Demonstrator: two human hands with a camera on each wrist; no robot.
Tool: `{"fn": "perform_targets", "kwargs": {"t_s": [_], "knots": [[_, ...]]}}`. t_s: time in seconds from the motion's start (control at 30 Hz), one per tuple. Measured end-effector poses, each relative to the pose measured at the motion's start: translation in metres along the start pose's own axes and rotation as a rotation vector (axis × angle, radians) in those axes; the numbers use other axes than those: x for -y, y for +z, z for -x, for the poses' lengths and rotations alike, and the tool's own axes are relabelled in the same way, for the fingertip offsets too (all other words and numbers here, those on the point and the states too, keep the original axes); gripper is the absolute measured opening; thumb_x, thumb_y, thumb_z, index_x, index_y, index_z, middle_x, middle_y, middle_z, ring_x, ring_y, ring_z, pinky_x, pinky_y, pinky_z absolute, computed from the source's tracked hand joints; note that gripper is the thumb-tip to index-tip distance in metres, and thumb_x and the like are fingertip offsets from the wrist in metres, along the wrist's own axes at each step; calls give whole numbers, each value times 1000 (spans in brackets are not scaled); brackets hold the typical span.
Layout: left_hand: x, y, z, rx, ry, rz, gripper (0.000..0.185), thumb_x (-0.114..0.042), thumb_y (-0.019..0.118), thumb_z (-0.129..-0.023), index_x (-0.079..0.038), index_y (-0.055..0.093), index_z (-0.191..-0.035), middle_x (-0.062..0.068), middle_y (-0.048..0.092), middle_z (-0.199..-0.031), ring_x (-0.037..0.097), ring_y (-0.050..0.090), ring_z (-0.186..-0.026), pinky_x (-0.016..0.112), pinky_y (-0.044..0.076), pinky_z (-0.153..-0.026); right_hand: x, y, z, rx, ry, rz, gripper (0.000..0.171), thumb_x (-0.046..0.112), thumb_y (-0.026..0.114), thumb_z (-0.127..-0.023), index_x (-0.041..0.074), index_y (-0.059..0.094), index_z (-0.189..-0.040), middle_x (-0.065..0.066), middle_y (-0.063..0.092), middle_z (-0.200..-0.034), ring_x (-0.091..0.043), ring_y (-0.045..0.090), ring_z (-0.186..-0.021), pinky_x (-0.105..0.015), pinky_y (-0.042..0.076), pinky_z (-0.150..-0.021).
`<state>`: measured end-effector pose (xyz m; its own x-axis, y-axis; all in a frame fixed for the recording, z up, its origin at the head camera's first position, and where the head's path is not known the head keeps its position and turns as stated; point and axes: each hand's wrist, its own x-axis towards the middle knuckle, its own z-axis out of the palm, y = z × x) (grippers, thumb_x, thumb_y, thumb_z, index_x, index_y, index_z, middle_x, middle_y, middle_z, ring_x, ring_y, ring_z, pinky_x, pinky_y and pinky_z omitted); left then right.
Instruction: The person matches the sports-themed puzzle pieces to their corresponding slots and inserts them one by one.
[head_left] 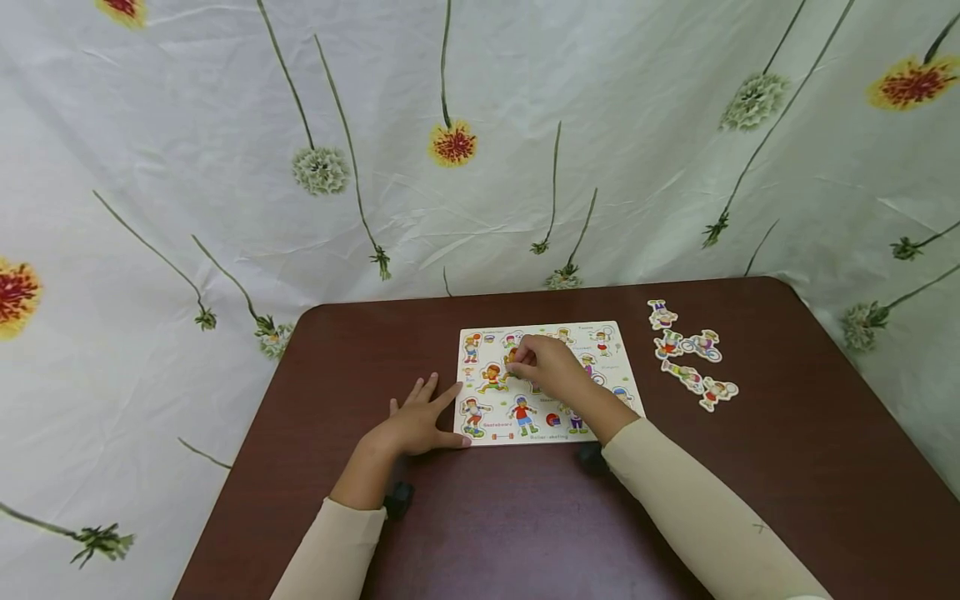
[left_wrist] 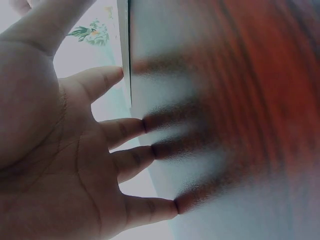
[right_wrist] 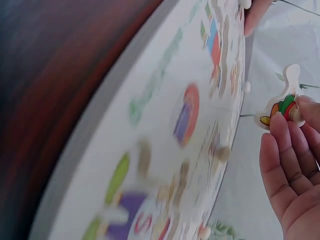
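Note:
A white wooden peg puzzle board (head_left: 491,417) with printed sports figures lies on the dark table. My right hand (head_left: 551,365) is over its middle, pinching a small puzzle piece (right_wrist: 290,87) by its knob between thumb and fingertips. In the right wrist view this piece has a white edge and green, red and yellow paint, and appears raised above the board. My left hand (head_left: 418,425) is spread at the board's left edge, thumb at the near corner and index fingertip at the side. In the left wrist view the other fingertips (left_wrist: 167,207) touch the tabletop.
Several loose figure pieces lie on the table right of the board, among them a cyclist piece (head_left: 702,345) and a lower one (head_left: 717,392). Some pieces with knobs (right_wrist: 222,152) stand up from the board. A flower-print cloth (head_left: 487,217) hangs behind the table.

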<state>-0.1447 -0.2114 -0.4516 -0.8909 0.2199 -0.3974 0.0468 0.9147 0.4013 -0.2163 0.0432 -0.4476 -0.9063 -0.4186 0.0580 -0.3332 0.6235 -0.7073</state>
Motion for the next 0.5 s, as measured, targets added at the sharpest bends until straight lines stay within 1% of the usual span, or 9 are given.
{"fn": "perform_targets", "kwargs": {"t_s": [0.17,0.37,0.5], "knots": [[0,0,0,1,3,0,96,-57,75,-85,-30,24,-162,19,3,-171,41,-2,-158,79,3,-115,7,9,-6,8,4,-18,19,25,74,-94,13,64,-84,0,70,-79,-8,62,-67,-25,47,-62],[-1,0,1,-2,5,-2,96,-56,75,-85,-30,24,-162,19,3,-171,42,-1,-158,79,4,-115,8,20,-12,42,23,-16,18,26,72,-95,13,63,-85,1,68,-80,-8,63,-67,-24,49,-62],[-1,-1,2,-6,7,-8,95,-56,75,-86,-30,25,-162,19,4,-171,42,0,-158,79,4,-115,9,26,-16,61,34,-8,18,26,72,-96,14,63,-85,1,67,-79,-9,61,-65,-24,48,-61]]}}
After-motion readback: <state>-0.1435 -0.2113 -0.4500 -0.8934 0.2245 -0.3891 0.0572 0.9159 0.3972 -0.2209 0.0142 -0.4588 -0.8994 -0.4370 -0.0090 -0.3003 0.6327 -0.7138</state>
